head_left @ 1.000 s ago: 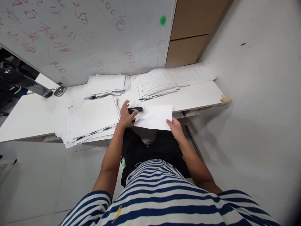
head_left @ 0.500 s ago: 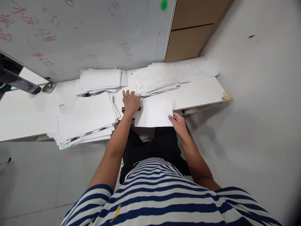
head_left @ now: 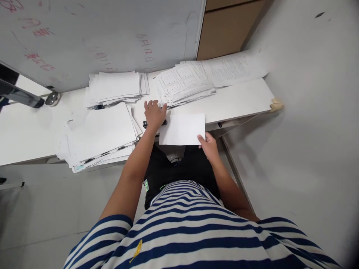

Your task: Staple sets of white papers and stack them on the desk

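My right hand (head_left: 209, 146) pinches the lower right corner of a blank white sheet of paper (head_left: 182, 130), thumb on top. The sheet reaches past the desk's front edge over my lap. Whether it is one sheet or more, I cannot tell. My left hand (head_left: 155, 115) lies palm down with its fingers spread, over a small black object (head_left: 145, 124) beside the sheet's upper left corner. Most of that object is hidden under the hand, so its kind does not show. Just beyond the left fingertips rests a stack of printed papers (head_left: 185, 84).
A large pile of papers (head_left: 101, 129) overhangs the desk's front edge at left, with another paper stack (head_left: 117, 86) behind it. A whiteboard (head_left: 112, 33) and a brown cardboard box (head_left: 224, 33) stand behind the white desk (head_left: 238, 97). A wall (head_left: 308, 123) closes off the right.
The view has tilted and shifted slightly, so the desk sits higher in the picture. My right hand's thumb lies a little further in on the sheet. My left hand keeps its place.
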The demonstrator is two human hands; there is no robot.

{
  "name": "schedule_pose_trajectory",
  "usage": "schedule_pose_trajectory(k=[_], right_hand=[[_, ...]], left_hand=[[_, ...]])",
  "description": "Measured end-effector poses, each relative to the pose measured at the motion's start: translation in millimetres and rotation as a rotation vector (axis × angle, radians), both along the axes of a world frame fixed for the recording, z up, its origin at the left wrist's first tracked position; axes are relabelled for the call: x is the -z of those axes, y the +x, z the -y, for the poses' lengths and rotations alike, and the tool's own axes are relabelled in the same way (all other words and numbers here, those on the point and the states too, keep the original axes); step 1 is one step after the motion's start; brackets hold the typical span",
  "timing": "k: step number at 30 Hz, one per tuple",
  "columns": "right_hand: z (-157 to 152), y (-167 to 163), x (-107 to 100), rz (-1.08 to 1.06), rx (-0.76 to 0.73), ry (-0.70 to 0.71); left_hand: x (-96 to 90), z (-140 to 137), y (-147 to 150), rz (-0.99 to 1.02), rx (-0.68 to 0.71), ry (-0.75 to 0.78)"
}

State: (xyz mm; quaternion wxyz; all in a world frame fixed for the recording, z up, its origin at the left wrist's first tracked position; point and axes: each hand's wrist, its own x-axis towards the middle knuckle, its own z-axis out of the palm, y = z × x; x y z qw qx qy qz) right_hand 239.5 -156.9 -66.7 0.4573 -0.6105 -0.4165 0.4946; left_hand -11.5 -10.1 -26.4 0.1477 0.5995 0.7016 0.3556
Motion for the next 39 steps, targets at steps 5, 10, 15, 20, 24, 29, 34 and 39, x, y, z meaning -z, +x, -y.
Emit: schedule_pose_trajectory(k=[5, 10, 15, 20, 24, 29, 34, 39], right_hand=[[0, 6, -4, 0.117, -0.005, 0.029], [-9, 23, -20, 0.099, 0.093, 0.069], [-6, 49, -51, 0.047, 0.234, 0.228], [10, 50, -58, -0.017, 0.308, 0.274], [16, 43, -47, -0.081, 0.265, 0.227], [17, 38, -44, -0.100, 0.269, 0.245], [13, 20, -45, -0.181, 0.230, 0.204], [-19, -29, -60, -0.345, 0.098, 0.111]], left_hand=[[-18.0, 23, -17, 0.289, -0.038, 0.190], [-2.1, 57, -30, 0.052, 0.029, 0.124], [14.3, 58, -28, 0.014, -0.084, 0.096], [16.8, 56, -25, -0.042, -0.106, 0.134], [20.7, 57, -26, -0.054, -0.109, 0.141], [23.1, 58, -26, -0.051, -0.101, 0.156], [21.4, 59, -23, -0.070, -0.117, 0.144], [20.5, 54, -25, 0.015, -0.187, -0.077]])
